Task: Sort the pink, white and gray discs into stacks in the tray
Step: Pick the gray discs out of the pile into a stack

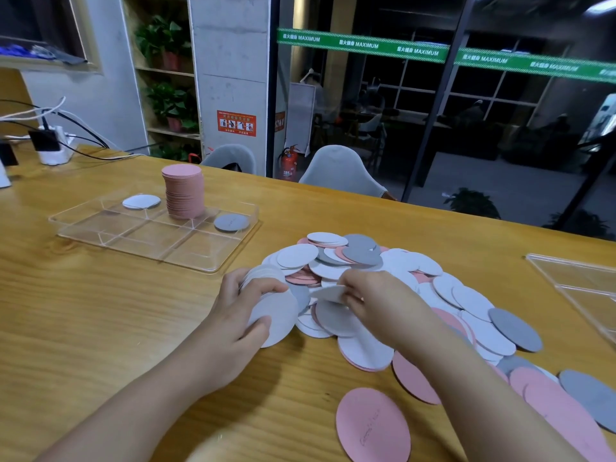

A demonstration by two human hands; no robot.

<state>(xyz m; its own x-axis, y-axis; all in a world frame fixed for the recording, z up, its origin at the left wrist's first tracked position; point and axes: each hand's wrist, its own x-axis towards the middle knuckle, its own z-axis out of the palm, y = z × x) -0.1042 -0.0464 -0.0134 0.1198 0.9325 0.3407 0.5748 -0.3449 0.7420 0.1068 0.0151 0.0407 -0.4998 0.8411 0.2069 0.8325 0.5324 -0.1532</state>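
Holding a bunch of white discs (pixel 273 308) in my left hand (pixel 233 315), I pinch one more white disc (pixel 328 292) with my right hand (pixel 376 295). My left fingers and thumb are shut around the bunch. My right fingers are shut on the edge of the one disc, just beside the bunch.

The big pile (pixel 383 285) of pink, white and gray discs lies right under my hands, on the table (pixel 100 328). The tray (pixel 153 228) sits past the pile, off to the left and well apart from it. In the tray, a tall pink stack (pixel 184 191) stands in the back middle box. One white disc (pixel 141 202) lies in the box left of the stack. One gray disc (pixel 231 222) lies in the box right of the stack.

Things could go wrong here. My bunch is thick and I only hold it by the edges, so I think it could fan out and slip if I squeeze badly. A pink or gray disc could stick under a white one and sneak into my bunch. The pink stack is tall, so I think a bump from my arm when I reach for the tray could tip it over into the other boxes.
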